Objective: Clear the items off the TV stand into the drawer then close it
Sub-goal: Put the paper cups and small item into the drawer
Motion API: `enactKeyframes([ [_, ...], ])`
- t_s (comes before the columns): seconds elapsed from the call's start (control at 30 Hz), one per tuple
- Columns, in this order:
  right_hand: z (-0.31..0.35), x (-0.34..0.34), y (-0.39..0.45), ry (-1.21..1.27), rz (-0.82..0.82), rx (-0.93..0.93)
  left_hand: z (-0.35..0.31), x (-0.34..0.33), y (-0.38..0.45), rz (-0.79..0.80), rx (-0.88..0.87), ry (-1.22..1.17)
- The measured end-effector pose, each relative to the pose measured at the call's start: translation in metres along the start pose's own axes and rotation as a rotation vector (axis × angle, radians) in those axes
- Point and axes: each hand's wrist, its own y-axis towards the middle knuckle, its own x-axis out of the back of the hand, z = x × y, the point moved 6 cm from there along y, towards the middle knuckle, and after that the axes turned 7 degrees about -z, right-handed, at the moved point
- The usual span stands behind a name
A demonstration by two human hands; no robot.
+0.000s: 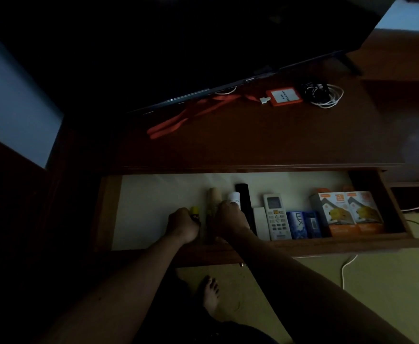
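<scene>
Left hand (182,225): inside the drawer, fingers curled down around a small yellow-capped item (195,211); contact appears to be a grip, though the dim light hides the fingertips.
Right hand (228,219): inside the drawer just beside the left, fingers closed over the lower end of a white bottle (234,197); a tan cylinder (214,198) lies between the two hands.
Long axis of placed items: front-to-back, parallel with the black remote (243,202), the white remote (276,216), the blue soap boxes (303,224) and the orange boxes (347,213) ranked to the right.
Remaining task items: orange lanyard with badge holder (283,96) and a coiled white cable (324,94), both on the table top below the TV edge (228,86), well apart from both hands, up and to the right.
Nearer hand: right (judgement from position; the badge and cable lie on its side).
Coming move: release, lift clear of the table lip, reach forward and right.
Drawer (327,244): fully pulled out; pale liner, left portion bare, so room remains.
Table (278,140): dark wood, smooth, otherwise uncluttered.
Room: dim; floor (303,281) yellowish, a white cord trailing under the drawer front (keep clear when closing).
</scene>
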Motion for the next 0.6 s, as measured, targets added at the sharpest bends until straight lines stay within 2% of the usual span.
enactKeyframes([
  [0.1,0.001,0.001,-0.004,-0.042,0.023,0.064,-0.001,0.000,0.000,0.008,-0.018,0.004],
  [0.43,-0.006,-0.002,-0.003,0.017,-0.007,0.048,-0.010,0.003,-0.004,-0.019,-0.071,-0.002],
  [0.6,-0.008,-0.005,-0.002,0.015,-0.013,0.047,-0.014,0.001,-0.005,0.029,-0.111,-0.018],
])
